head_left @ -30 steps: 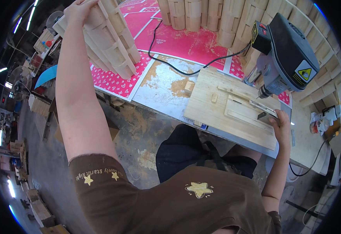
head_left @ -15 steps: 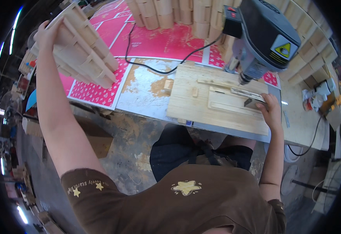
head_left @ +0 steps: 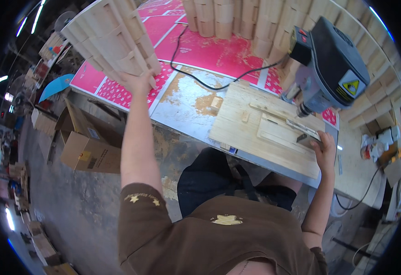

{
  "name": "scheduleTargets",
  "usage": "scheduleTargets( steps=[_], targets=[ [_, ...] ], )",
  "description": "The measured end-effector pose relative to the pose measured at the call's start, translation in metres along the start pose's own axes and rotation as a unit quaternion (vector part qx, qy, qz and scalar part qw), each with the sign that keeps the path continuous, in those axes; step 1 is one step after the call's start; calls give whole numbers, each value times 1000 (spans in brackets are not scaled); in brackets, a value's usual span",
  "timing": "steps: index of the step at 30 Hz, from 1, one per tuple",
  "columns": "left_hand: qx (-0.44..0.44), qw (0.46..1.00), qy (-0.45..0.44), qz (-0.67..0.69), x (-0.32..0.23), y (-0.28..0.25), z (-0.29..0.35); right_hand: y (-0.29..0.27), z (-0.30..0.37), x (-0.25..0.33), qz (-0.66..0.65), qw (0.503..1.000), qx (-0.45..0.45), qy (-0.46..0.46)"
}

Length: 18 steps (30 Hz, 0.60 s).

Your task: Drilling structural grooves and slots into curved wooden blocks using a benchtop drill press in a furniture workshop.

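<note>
My left hand (head_left: 137,83) reaches out to the far left. Its fingers and thumb close around the near bottom end of a tall stack of pale wooden blocks (head_left: 113,39), where the fingers are partly hidden. On the right, my right hand (head_left: 325,149) grips a small dark metal piece (head_left: 305,139) at the right end of a wooden jig (head_left: 278,130). Narrow strips run along this jig, which lies on a plywood board (head_left: 230,117). Above it hangs the chuck (head_left: 304,110) of a dark grey drill press (head_left: 335,64).
More wooden stacks (head_left: 267,27) line the table's back. A black cable (head_left: 200,82) crosses the pink sheet (head_left: 209,46). A small wooden block (head_left: 217,103) lies left of the board. An open cardboard box (head_left: 90,146) stands on the floor at left.
My left hand has moved from the upper far side of the left stack down to its near bottom end. My right hand stays at the jig's end. The view has shifted left.
</note>
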<state>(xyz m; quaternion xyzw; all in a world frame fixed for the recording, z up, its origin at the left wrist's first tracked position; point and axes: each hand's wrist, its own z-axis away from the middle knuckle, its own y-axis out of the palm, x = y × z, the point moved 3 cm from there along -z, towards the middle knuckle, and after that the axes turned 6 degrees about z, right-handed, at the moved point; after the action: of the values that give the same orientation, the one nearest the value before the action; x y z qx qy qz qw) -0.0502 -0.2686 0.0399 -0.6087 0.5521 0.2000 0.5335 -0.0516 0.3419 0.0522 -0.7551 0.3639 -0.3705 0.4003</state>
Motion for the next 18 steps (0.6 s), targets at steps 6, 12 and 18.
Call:
scheduleTargets(
  steps=[6,12,18],
  targets=[
    [-76,996,-33,44,50,38,7,4,5,-3,-10,999,-22,-30],
    [-128,989,9,77,44,42,12,3,7,1,-9,1000,3,15],
    [-132,988,20,74,48,47,7,3,6,1,8,1000,-3,28]
  ],
)
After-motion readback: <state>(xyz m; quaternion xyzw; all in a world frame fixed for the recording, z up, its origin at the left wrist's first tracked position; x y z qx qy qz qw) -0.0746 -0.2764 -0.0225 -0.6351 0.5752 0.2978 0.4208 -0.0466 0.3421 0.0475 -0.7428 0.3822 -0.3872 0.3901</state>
